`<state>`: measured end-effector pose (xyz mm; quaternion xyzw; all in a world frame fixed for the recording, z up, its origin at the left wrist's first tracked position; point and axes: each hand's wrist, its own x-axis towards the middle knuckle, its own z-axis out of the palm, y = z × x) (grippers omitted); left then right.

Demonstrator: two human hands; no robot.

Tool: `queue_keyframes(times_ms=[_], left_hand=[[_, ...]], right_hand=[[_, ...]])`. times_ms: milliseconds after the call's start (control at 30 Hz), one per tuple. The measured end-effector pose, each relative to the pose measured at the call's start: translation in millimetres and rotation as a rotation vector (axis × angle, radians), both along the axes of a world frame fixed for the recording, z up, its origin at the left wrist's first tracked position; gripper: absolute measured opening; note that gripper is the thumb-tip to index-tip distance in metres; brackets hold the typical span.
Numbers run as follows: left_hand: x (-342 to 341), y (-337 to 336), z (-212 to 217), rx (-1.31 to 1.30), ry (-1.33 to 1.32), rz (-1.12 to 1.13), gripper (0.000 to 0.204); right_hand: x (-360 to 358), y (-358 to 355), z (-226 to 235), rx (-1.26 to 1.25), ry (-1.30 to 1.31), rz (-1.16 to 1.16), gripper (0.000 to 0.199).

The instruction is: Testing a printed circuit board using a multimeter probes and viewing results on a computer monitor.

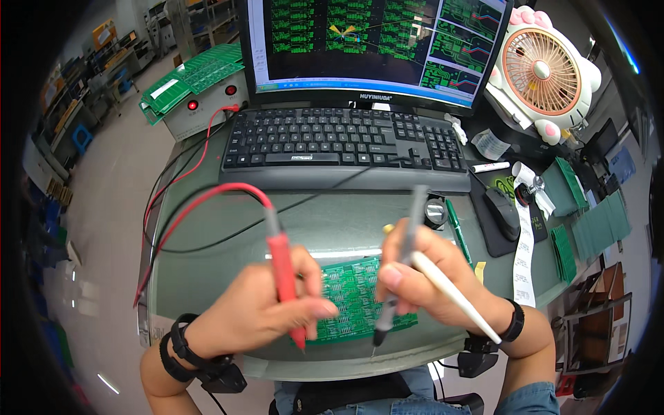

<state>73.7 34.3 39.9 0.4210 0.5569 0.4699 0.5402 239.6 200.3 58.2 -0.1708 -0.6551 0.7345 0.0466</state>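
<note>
A green circuit board (353, 294) lies flat on the glass-topped desk (228, 263) in front of me. My left hand (266, 311) grips a red test probe (283, 277), tip pointing down at the board's near left edge. My right hand (429, 277) holds a black test probe (398, 277) upright, its tip just past the board's near edge, together with a white pen (453, 294) slanting off to the right. Red and black leads (200, 200) run from the probes to the left. Both wrists wear black bands.
A black keyboard (342, 138) and a monitor (373, 41) showing green board layouts stand behind. A grey tester box (207, 104) topped with green boards sits far left. On the right are a mouse (503, 211), a white paper strip (523, 252), a fan (543, 69) and stacked green boards (598, 225).
</note>
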Motion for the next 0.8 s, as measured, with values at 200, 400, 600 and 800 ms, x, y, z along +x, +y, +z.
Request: queue_keyframes(times_ms=[200,400,600,800], left_hand=[[-13,3,-10,0.024,-0.162,0.107,0.019],[-15,8,-24,0.012,-0.194,-0.022,0.025],[-10,8,-28,0.018,-0.147,-0.013,0.031],[-10,9,-31,0.015,-0.105,-0.046,0.031]], right_hand=[[11,16,-22,-0.008,-0.102,-0.075,0.022],[21,6,-54,0.243,0.138,-0.041,0.021],[20,6,-58,0.289,0.104,-0.044,0.022],[20,6,-58,0.317,0.108,-0.035,0.022]])
